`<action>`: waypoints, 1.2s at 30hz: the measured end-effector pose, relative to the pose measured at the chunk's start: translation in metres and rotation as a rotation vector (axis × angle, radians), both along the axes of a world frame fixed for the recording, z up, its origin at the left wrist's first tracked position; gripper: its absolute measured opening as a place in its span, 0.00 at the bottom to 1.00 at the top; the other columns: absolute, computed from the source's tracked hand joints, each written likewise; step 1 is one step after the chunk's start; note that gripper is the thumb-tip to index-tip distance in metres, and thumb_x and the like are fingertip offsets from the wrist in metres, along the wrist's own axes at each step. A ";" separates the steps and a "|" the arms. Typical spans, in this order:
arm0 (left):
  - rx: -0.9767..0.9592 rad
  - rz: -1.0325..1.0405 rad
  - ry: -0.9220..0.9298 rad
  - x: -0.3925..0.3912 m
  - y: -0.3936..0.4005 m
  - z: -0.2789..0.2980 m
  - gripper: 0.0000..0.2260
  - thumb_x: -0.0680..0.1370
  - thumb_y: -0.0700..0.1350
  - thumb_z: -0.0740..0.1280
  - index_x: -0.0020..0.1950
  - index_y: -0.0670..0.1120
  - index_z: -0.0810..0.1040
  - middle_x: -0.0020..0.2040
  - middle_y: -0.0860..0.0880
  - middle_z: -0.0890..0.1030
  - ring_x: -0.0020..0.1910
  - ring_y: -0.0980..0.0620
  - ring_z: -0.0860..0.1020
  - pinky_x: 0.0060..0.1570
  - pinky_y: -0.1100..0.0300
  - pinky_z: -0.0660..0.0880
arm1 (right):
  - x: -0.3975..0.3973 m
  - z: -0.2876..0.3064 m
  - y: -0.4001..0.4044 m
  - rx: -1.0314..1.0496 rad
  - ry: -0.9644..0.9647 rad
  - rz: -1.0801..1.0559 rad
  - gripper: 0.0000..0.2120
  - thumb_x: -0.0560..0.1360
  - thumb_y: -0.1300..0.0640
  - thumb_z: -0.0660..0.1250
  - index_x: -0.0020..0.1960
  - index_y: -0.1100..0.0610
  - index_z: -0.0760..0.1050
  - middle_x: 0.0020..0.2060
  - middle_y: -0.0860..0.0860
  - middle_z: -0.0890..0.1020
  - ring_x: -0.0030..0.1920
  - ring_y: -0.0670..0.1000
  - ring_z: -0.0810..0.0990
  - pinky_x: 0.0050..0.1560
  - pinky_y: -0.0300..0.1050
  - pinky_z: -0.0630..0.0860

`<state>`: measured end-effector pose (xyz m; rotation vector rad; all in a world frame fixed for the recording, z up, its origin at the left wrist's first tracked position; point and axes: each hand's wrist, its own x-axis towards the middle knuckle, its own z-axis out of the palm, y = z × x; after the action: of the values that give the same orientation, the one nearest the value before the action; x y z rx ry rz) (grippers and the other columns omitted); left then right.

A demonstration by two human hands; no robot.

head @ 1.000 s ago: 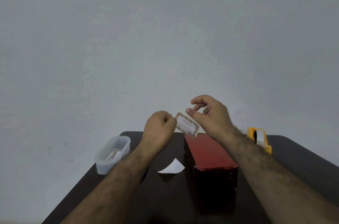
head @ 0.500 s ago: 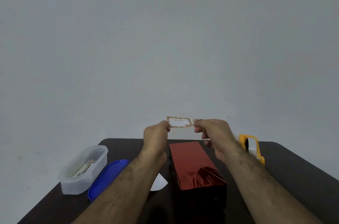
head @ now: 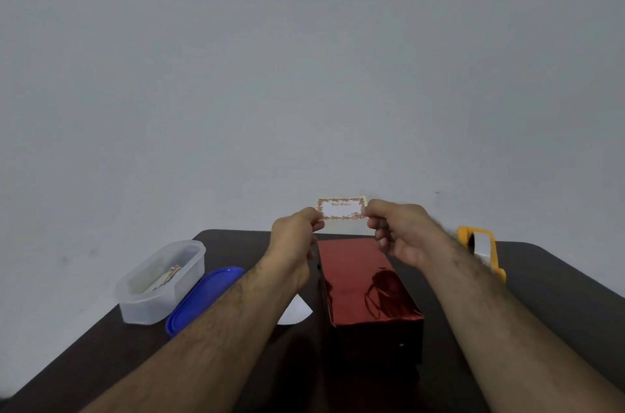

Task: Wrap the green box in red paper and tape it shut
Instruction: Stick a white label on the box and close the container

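Note:
A box covered in shiny red paper (head: 365,284) lies lengthwise on the dark table (head: 558,304), in the middle. Above its far end I hold a small white card with a floral border (head: 342,208) level and facing me. My left hand (head: 297,236) pinches the card's left edge, and my right hand (head: 399,233) pinches its right edge. A yellow tape dispenser (head: 480,246) stands to the right of the box, partly behind my right forearm.
At the left stands a clear plastic tub (head: 162,280) with small cards inside, its blue lid (head: 199,297) lying beside it. A white scrap of paper (head: 296,312) lies between the lid and the box. A plain grey wall rises behind the table.
The card was tilted and mainly in my left hand's grip; now both hands hold it flat by its edges. The view has dropped, showing more of the table.

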<state>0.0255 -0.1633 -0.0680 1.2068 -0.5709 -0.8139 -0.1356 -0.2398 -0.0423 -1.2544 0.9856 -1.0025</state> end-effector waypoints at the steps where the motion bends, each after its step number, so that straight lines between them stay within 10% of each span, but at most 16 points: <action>1: 0.007 -0.004 -0.015 -0.001 0.001 -0.001 0.04 0.79 0.42 0.69 0.48 0.42 0.83 0.44 0.48 0.84 0.34 0.52 0.69 0.34 0.57 0.65 | -0.001 -0.001 -0.002 0.010 0.011 0.017 0.03 0.73 0.62 0.76 0.44 0.61 0.82 0.29 0.51 0.80 0.26 0.47 0.70 0.26 0.39 0.67; 11: 0.115 0.027 -0.277 -0.001 0.011 -0.016 0.12 0.71 0.41 0.70 0.36 0.45 0.67 0.36 0.46 0.65 0.36 0.48 0.63 0.35 0.56 0.58 | -0.010 -0.013 -0.016 -0.027 0.419 0.117 0.07 0.72 0.57 0.75 0.39 0.56 0.78 0.25 0.48 0.72 0.24 0.47 0.59 0.27 0.39 0.55; 17: 0.307 0.119 -0.344 0.000 0.008 -0.027 0.09 0.62 0.51 0.70 0.33 0.47 0.73 0.61 0.32 0.79 0.62 0.33 0.77 0.61 0.43 0.76 | -0.007 -0.016 -0.018 -0.082 0.515 0.093 0.08 0.70 0.54 0.76 0.40 0.55 0.78 0.25 0.47 0.71 0.24 0.47 0.59 0.29 0.40 0.55; 28: 0.303 0.163 -0.433 0.003 -0.005 -0.040 0.10 0.62 0.57 0.69 0.25 0.54 0.77 0.55 0.37 0.83 0.58 0.32 0.79 0.42 0.53 0.70 | -0.004 -0.018 -0.015 -0.115 0.562 0.009 0.08 0.71 0.59 0.76 0.38 0.57 0.78 0.27 0.49 0.73 0.23 0.46 0.63 0.19 0.31 0.56; 36: 0.371 0.207 -0.699 -0.001 0.000 -0.034 0.14 0.74 0.54 0.72 0.32 0.48 0.82 0.41 0.52 0.83 0.56 0.45 0.75 0.62 0.45 0.70 | -0.003 -0.019 -0.015 -0.125 0.597 -0.021 0.07 0.67 0.61 0.78 0.41 0.60 0.81 0.34 0.51 0.78 0.32 0.48 0.72 0.30 0.41 0.66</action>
<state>0.0247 -0.1633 -0.1022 1.8778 -0.8607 -0.3057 -0.1388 -0.2546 -0.0615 -1.7007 1.4062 -0.7196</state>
